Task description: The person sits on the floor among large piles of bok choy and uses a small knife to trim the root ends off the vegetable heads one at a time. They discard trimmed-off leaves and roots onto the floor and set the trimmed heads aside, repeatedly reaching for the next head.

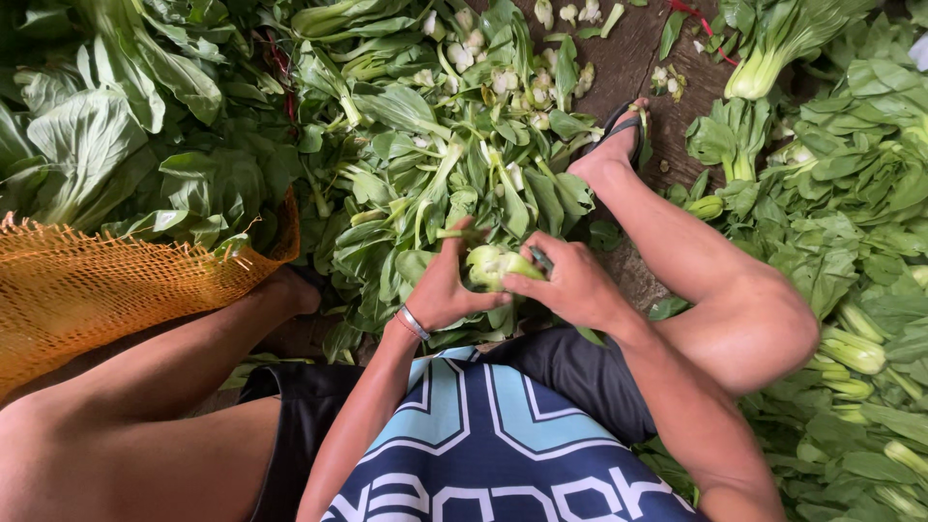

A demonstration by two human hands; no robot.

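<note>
1. Holding a pale green bok choy head (491,265) between both hands, I see it above the leaf pile (435,145).
2. Left hand (447,290) clamps its base.
3. Right hand (570,285) grips its other side.
4. Orange mesh sack (87,290) lies left.

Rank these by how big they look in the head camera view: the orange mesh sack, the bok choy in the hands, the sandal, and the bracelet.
1. Orange mesh sack, largest by far, though cut off by the frame edge.
2. Bok choy held between left hand and right hand.
3. Sandal, close to the bok choy; it lies farther away, so unsure.
4. Bracelet.
</note>
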